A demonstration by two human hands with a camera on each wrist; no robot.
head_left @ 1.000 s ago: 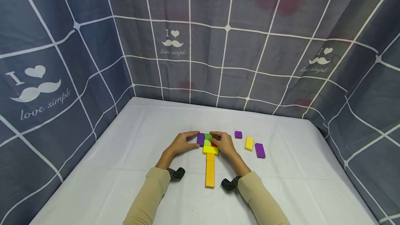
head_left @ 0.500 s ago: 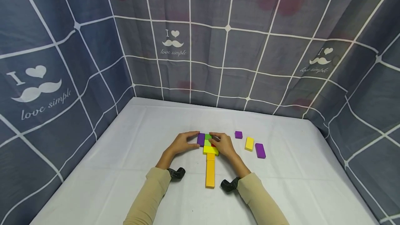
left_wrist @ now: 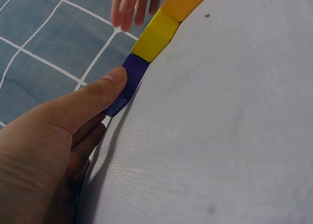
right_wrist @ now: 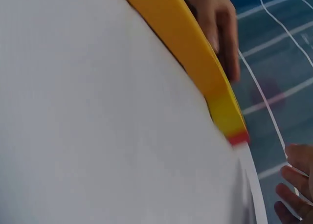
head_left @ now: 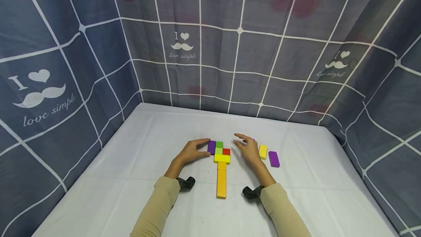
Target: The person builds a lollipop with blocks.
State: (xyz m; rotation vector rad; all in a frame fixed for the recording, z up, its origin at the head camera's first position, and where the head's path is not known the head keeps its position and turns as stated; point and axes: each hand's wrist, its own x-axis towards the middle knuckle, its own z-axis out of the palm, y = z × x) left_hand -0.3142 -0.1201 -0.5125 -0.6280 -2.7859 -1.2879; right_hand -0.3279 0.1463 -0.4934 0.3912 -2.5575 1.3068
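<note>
My left hand [head_left: 191, 150] pinches a purple block [head_left: 211, 147] between thumb and fingers, and the left wrist view shows the thumb against that block's end. Against the block's right side stand a dark green block [head_left: 219, 144] and a light green block [head_left: 218, 150], with a red block [head_left: 226, 151] to the right of the light green one. In front of them lies a yellow block [head_left: 222, 159], and orange blocks [head_left: 222, 182] form a stem toward me. My right hand [head_left: 249, 150] is above the table right of this arrangement, fingers spread and holding nothing. It mostly hides a small purple block.
To the right of my right hand lie a loose yellow block [head_left: 263, 151] and a loose purple block [head_left: 274, 159]. A white cloth [head_left: 184, 211] covers the table. Grey-blue checked curtains [head_left: 217, 46] rise along its back and sides.
My right hand has let go at the dark green and red blocks and moved right, toward the small purple block. The red block now shows fully. My left hand stays put.
</note>
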